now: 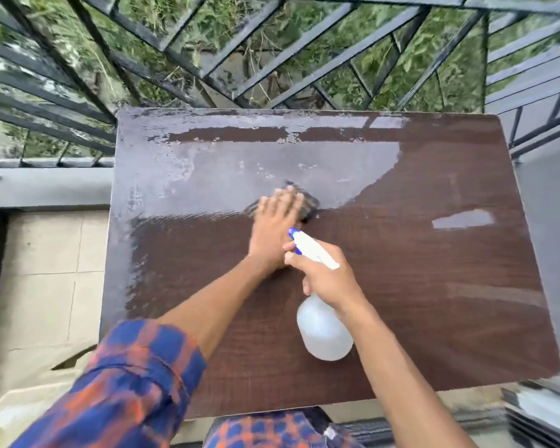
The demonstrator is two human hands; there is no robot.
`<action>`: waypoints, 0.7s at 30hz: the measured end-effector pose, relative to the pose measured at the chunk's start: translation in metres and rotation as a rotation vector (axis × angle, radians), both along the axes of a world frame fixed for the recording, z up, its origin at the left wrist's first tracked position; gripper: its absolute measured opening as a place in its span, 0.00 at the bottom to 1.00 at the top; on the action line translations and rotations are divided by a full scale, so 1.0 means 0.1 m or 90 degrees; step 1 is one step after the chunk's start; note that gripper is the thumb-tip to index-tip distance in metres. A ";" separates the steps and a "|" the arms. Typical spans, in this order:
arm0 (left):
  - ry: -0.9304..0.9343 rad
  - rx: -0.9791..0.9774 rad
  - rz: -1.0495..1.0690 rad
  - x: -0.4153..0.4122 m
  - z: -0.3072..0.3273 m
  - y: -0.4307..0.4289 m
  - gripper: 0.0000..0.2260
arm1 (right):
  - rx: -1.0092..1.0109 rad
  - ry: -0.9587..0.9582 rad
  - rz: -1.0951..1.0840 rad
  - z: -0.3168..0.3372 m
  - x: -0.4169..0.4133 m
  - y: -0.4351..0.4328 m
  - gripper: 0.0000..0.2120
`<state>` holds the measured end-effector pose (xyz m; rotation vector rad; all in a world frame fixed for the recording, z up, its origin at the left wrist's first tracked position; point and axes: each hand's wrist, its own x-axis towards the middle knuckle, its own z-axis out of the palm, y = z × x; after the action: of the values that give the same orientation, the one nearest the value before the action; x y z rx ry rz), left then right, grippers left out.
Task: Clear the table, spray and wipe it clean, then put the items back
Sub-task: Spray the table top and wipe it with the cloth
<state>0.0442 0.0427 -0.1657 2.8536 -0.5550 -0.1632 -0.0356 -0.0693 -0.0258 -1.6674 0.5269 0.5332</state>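
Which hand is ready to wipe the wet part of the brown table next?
Probably the left hand: it lies flat on the dark cloth on the brown wooden table. The right hand grips the white plastic spray bottle.

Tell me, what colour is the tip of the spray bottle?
Blue. The nozzle shows best in the head view.

No text, label, brand, number or sign can be read anywhere in the view. The spray bottle point(324, 331) shows only plain white plastic with a blue nozzle, and the counter point(434, 286) shows only brown wood grain.
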 end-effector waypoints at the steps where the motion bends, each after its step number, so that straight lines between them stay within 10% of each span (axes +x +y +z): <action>1: 0.016 -0.001 -0.100 0.05 0.00 -0.11 0.30 | -0.009 0.002 -0.019 0.00 0.02 -0.03 0.05; 7: -0.009 -0.095 -0.242 0.45 0.05 0.21 0.28 | -0.024 0.016 -0.057 -0.01 0.13 -0.08 0.04; 15: -0.052 -0.087 0.498 0.72 0.02 2.11 0.27 | 0.017 0.013 0.021 -0.01 0.34 0.46 0.04; 21: -0.046 -0.076 0.638 1.17 0.07 2.17 0.28 | 0.057 -0.008 0.078 0.01 0.47 0.74 0.04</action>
<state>0.1610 0.2599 -0.1591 2.6549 0.8346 0.1447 0.0113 0.0052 -0.0249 -1.6231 0.3876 0.6264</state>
